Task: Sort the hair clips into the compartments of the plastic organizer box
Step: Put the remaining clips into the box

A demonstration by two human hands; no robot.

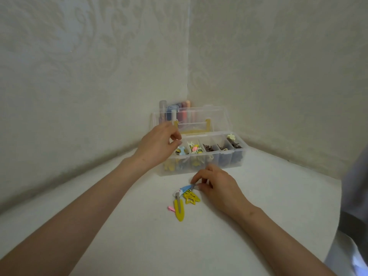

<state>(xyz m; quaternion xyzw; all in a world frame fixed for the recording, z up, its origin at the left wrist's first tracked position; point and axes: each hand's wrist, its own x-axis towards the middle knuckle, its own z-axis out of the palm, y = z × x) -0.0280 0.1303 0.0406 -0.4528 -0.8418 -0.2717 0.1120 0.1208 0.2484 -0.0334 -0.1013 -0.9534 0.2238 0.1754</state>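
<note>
A clear plastic organizer box (238, 156) stands open in the corner, its compartments holding coloured clips on the left and brown ones on the right. My left hand (157, 145) hovers over the leftmost compartment, fingers curled; whether it holds anything is hidden. My right hand (216, 183) rests on the table in front of the box, fingertips pinching the end of a blue clip (184, 189). Beside it lie a yellow star clip (191, 198), a long yellow clip (179, 211) and a small pink clip (171, 208).
The box's lid (199, 116) stands upright with a yellow handle, and several pastel tubes (175, 110) rise behind it. Wallpapered walls meet right behind the box. The white table's edge runs down the right side.
</note>
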